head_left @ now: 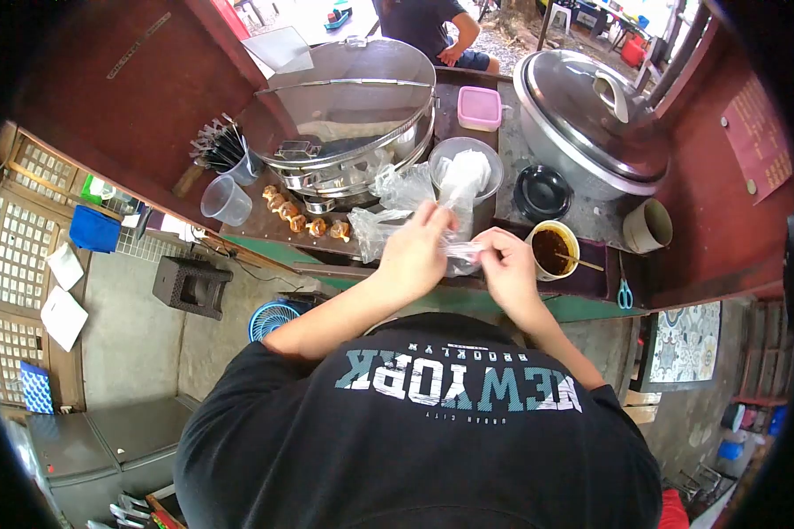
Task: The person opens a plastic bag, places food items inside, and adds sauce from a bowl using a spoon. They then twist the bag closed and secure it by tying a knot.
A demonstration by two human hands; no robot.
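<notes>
Two hands and a clear plastic bag [461, 250] at the near edge of the counter [278, 240], in front of a round clear tub [496, 161]. The left hand [415, 251] had its fingers drawn together, pinching the gathered plastic; the right hand [507, 267] pinched the bag's twisted end between thumb and fingers. The tub behind held a crumpled white bundle, paper or plastic, I could not tell which. Just beyond the right hand stood a sauce tub [571, 234], containing dark brown sauce [550, 249] and a slanted stick [582, 261]. Behind it sat a black bowl [543, 191] and a lidded metal pot [560, 154], its contents hidden. A pink-lidded box [479, 108] lay between the pot and a round steamer [353, 97], which was closed by a see-through lid. Farther left, a cup [248, 167] was packed with black-handled utensils [220, 144], near a clear cup [227, 201]. Browned dumplings [298, 222] lay in a row on the counter.
</notes>
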